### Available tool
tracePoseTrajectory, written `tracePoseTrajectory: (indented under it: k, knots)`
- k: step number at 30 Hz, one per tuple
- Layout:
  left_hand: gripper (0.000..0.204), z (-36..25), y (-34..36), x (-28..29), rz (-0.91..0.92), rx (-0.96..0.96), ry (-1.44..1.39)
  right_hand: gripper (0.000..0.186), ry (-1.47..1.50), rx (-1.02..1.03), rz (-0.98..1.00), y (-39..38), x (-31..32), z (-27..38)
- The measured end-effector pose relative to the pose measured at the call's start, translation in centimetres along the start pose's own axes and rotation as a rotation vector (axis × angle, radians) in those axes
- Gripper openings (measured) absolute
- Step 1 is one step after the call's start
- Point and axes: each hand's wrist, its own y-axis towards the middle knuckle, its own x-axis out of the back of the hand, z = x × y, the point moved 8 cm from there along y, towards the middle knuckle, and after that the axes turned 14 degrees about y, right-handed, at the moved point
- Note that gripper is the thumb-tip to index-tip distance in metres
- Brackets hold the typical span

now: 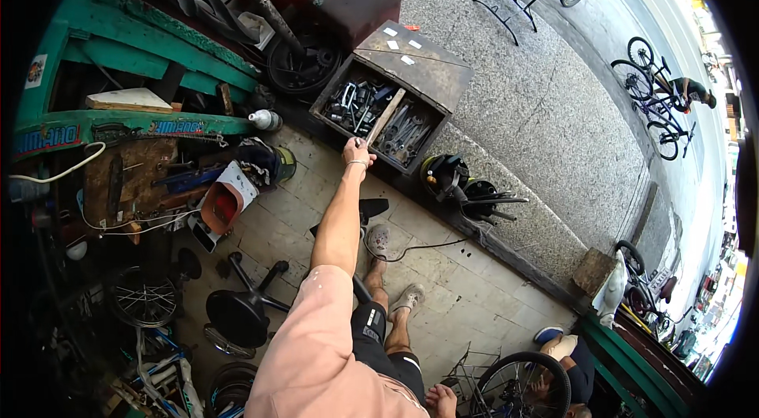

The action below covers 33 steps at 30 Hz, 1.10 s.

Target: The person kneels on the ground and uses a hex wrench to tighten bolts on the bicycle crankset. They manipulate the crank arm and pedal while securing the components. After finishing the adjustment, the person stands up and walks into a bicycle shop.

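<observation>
My left hand [358, 154] is stretched far forward, a thin band on its wrist, and sits at the near rim of an open wooden toolbox [443, 78]. The fingers curl downward, and whether they hold anything is hidden. The box has two compartments split by a wooden bar [385, 115]: sockets and small parts [353, 104] on the left, wrenches [405, 134] on the right. My right hand [440, 401] rests low by my thigh at the bottom edge, with nothing seen in it. I stand on a tiled floor in shorts and worn shoes [379, 239].
A cluttered green workbench [118, 129] stands to the left, with a black stool [241, 311] and spoked wheels [142, 297] below it. Black tools [466, 185] lie by the step. A crouching person [563, 348] and a bicycle wheel [522, 386] are at lower right. Bicycles [656, 98] are in the street.
</observation>
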Motion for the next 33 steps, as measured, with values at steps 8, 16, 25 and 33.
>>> tracePoseTrajectory:
  k: [8, 16, 25, 33]
  knots:
    - [0.065, -4.7, 1.3, 5.7, -0.331, -0.038, 0.405, 0.029, -0.175, 0.002, 0.034, 2.0, 1.0, 0.7]
    - [0.047, -7.7, -13.0, 16.8, 0.051, -0.28, -0.135, 0.023, -0.257, 0.071, 0.231, 5.1, -1.1, 3.7]
    - [0.009, 29.4, -35.1, 33.2, -0.36, 0.004, -0.357, 0.039, -1.192, -0.037, 0.508, 6.6, -2.1, 1.8]
    - [0.054, 65.0, -64.8, 21.3, 0.24, 0.931, 0.1, 0.037, -1.402, 0.137, 0.52, 8.1, -4.6, 1.2]
